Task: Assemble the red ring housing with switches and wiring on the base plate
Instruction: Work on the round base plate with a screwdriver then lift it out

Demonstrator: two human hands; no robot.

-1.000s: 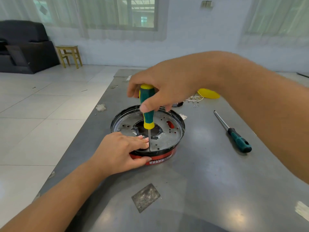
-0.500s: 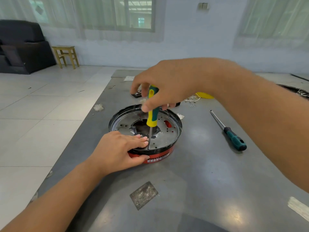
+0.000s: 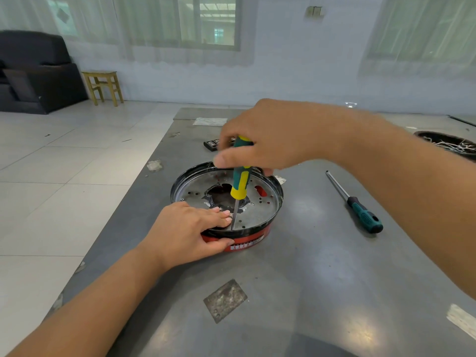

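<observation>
The red ring housing (image 3: 253,238) lies on the grey table, capped by a round metal base plate (image 3: 262,207) with a black rim, several holes and a ragged centre opening. My left hand (image 3: 188,233) grips the housing's near-left edge, thumb on the red wall, fingers on the plate beside the screwdriver shaft. My right hand (image 3: 268,140) holds the green and yellow handle of a screwdriver (image 3: 240,181) that stands almost upright, its tip down at the plate's near edge. Whatever lies under the tip is hidden.
A second green-handled screwdriver (image 3: 360,212) lies to the right. A black bit case (image 3: 212,144) sits behind the housing. A dark tray with white wires (image 3: 448,145) is at far right. A worn patch (image 3: 225,300) marks the near table. The table's left edge drops to tiled floor.
My right hand has turned on the screwdriver handle, and the handle now leans slightly right. My left hand and the housing have stayed put.
</observation>
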